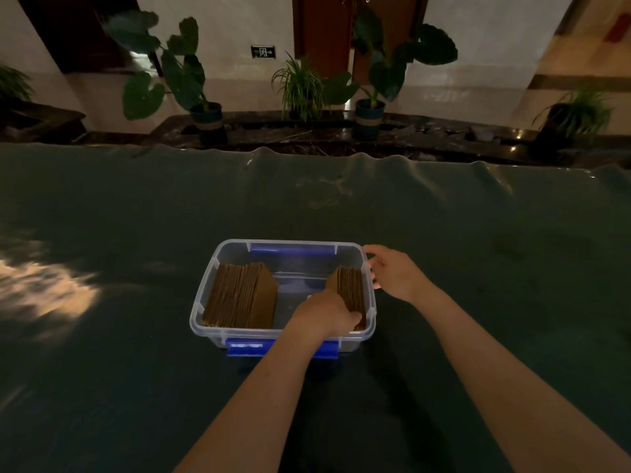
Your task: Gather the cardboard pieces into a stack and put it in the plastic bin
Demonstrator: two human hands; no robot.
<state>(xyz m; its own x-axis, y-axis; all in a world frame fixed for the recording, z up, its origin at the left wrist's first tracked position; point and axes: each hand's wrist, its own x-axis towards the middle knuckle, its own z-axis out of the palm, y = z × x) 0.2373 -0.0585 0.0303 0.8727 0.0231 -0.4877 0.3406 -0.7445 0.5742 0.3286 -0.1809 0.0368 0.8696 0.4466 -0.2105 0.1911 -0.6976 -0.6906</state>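
Observation:
A clear plastic bin [205, 288] with blue latches stands on the dark green table cover in front of me. Inside it, a thick stack of brown cardboard pieces [239, 297] leans against the left wall. A thinner cardboard stack [351, 285] stands on edge against the right wall. My left hand [324, 314] is inside the bin, closed on the near end of that right stack. My right hand [392, 271] is outside the bin's right rim, fingers spread, touching or nearly touching the rim at the far right corner.
The table cover [136, 370] stretches wide on all sides of the bin, with a wrinkled far edge. Beyond it runs a dark stone ledge with several potted plants [205, 110]. A bright patch of light lies on the cover at left.

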